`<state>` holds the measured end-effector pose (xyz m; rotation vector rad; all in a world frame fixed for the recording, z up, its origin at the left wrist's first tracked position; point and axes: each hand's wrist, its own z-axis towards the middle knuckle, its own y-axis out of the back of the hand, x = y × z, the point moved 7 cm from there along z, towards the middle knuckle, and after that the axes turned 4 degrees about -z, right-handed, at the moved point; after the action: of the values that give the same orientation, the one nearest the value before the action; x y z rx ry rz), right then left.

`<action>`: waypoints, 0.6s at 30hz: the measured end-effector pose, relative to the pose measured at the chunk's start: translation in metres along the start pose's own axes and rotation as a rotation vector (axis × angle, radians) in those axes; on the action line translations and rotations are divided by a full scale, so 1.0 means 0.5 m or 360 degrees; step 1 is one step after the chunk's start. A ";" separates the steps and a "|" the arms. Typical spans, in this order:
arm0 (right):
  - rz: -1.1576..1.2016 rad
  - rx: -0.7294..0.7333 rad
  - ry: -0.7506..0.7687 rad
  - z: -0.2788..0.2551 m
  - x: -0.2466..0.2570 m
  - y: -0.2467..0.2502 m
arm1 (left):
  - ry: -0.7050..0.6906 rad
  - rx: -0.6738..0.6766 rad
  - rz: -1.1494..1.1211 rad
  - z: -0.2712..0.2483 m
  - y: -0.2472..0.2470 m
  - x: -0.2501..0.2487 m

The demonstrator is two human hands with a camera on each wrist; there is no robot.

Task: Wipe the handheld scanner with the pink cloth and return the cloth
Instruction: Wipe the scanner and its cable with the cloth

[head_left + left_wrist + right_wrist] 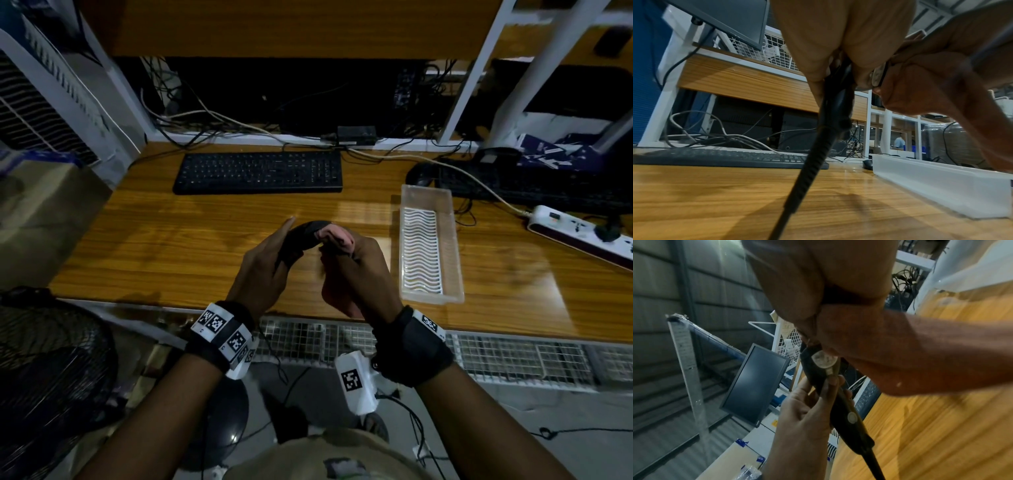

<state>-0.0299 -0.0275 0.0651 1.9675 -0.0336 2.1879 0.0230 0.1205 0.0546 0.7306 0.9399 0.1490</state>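
My left hand [270,253] grips the black handheld scanner [298,240] by its handle, above the middle of the wooden desk [171,246]. My right hand [356,263] holds the bunched pink cloth [334,236] and presses it against the scanner's head. In the left wrist view the scanner [836,100] hangs from my palm, with its cable [803,178] running down toward the desk and my right hand [931,81] beside it. The right wrist view shows the scanner [840,395] with a round pale button, and the fingers [830,386] of my left hand around it. The cloth is hidden there.
A clear plastic tray [452,246] with a white ribbed insert lies just right of my hands. A black keyboard [258,173] sits behind them, a second keyboard and a mouse at the back right, and a white power strip [579,236] at the right. Cables run along the back edge.
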 end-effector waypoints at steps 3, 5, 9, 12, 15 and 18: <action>0.0164 0.0026 0.0012 -0.005 0.015 -0.006 | -0.0038 -0.0014 0.0024 0.004 0.003 0.001; 0.0225 0.0082 0.0045 -0.006 0.024 -0.011 | -0.0065 -0.0024 0.0019 0.006 0.008 -0.001; 0.0206 0.0229 0.0076 0.000 0.022 -0.010 | -0.0084 -0.0012 0.0000 0.009 0.014 -0.004; 0.0165 0.0324 0.0156 -0.001 0.022 -0.011 | -0.0093 0.0019 -0.0004 0.013 0.015 -0.002; -0.0423 0.0307 0.0387 -0.003 0.017 -0.006 | -0.0090 0.0077 -0.0057 0.011 0.010 0.012; -0.1319 0.0267 0.0483 0.009 0.017 0.008 | -0.0001 0.0080 -0.0190 -0.001 -0.003 0.026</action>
<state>-0.0271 -0.0309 0.0747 1.3143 0.8635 1.8935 0.0299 0.1251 0.0446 0.7189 0.9869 0.0200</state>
